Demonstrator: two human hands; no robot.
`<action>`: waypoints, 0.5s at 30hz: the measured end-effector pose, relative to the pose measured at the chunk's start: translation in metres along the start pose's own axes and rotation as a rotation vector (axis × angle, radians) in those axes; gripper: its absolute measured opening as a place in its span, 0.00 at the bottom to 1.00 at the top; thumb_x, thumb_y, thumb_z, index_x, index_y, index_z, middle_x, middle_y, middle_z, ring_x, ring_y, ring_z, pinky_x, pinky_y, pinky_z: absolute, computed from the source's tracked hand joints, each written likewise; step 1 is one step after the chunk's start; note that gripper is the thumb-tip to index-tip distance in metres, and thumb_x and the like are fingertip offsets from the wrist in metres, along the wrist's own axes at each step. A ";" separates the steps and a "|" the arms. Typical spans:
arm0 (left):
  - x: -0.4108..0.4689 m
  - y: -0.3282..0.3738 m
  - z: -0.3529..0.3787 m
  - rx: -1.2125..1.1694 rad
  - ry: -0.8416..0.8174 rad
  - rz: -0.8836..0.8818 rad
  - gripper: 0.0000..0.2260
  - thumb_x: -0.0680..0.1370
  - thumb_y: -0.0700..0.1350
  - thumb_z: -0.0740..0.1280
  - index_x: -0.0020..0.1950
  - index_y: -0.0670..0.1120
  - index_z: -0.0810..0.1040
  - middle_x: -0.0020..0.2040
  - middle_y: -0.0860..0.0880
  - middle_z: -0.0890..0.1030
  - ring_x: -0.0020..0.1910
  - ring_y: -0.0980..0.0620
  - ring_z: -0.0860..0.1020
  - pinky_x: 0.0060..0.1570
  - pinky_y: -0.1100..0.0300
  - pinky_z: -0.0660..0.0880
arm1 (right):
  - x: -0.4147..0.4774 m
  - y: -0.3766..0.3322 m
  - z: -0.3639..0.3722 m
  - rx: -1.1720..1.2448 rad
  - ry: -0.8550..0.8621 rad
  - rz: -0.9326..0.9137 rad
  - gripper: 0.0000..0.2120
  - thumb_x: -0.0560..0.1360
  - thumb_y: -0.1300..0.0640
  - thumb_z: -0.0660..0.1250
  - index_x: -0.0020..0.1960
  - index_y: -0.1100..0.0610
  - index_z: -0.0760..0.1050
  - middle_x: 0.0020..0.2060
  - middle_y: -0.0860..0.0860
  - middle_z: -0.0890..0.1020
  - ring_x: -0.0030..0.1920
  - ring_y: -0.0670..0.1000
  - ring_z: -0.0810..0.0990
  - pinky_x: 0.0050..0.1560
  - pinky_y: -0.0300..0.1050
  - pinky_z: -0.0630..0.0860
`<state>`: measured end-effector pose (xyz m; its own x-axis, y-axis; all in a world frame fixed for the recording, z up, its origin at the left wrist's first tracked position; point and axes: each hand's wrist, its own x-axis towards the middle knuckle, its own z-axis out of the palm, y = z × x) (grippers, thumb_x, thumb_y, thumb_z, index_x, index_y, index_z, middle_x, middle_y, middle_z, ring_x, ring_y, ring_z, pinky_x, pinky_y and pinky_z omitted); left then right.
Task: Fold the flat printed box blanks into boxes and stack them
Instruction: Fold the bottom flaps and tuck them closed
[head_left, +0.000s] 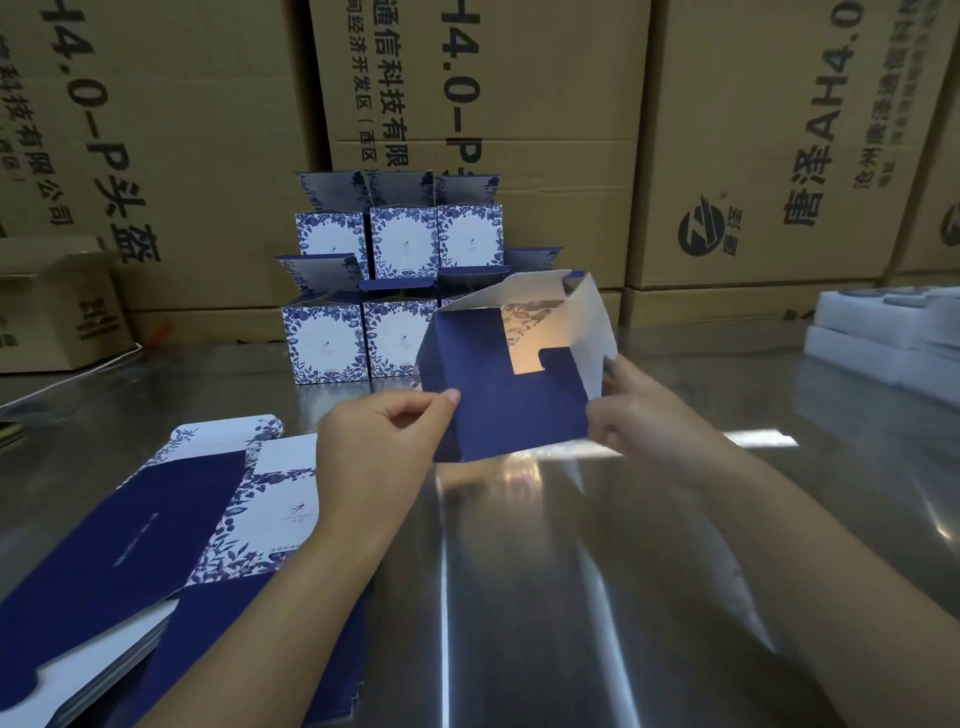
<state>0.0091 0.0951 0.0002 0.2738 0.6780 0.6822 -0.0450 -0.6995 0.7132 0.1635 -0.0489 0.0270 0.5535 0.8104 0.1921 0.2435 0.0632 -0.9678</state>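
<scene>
We are looking at a packing area in a warehouse or small factory. Large brown shipping cartons (467, 104) printed with bold black lettering are standing stacked like a wall behind a shiny metal desk (675, 519). On the desk a pile of identical flat blanks (119, 545) is lying at the left, folded boxes (322, 338) in the same blue floral print are sitting in two tiers at the back, and white foam trays (878, 338) are lying stacked at the right — we are seeing batch packaging work.

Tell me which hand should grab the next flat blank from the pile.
Left, probably. The left hand holds the half-folded box right beside the pile of flat blanks; the right hand grips its opposite edge, farther away.
</scene>
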 end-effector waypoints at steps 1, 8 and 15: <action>-0.001 -0.001 0.000 0.025 -0.016 -0.004 0.05 0.71 0.47 0.73 0.35 0.53 0.84 0.34 0.64 0.81 0.32 0.67 0.77 0.34 0.72 0.71 | 0.000 0.000 0.000 0.035 0.015 -0.022 0.26 0.68 0.72 0.57 0.56 0.46 0.72 0.51 0.54 0.81 0.51 0.54 0.81 0.53 0.48 0.79; -0.006 -0.001 0.010 0.033 -0.187 -0.208 0.12 0.74 0.46 0.69 0.30 0.46 0.81 0.27 0.53 0.80 0.27 0.58 0.75 0.31 0.63 0.70 | -0.003 -0.009 -0.006 0.241 0.045 -0.087 0.30 0.58 0.62 0.55 0.56 0.49 0.79 0.55 0.50 0.81 0.56 0.51 0.75 0.64 0.63 0.66; -0.016 -0.006 0.019 0.109 -0.558 -0.338 0.06 0.73 0.48 0.70 0.38 0.49 0.84 0.38 0.54 0.84 0.43 0.54 0.82 0.49 0.58 0.76 | 0.003 -0.005 -0.004 0.099 0.252 -0.153 0.18 0.80 0.51 0.55 0.48 0.52 0.84 0.47 0.49 0.85 0.49 0.47 0.82 0.63 0.55 0.72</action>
<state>0.0235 0.0839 -0.0186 0.7141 0.6655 0.2169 0.2201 -0.5076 0.8330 0.1666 -0.0491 0.0325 0.6996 0.6179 0.3589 0.2670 0.2399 -0.9334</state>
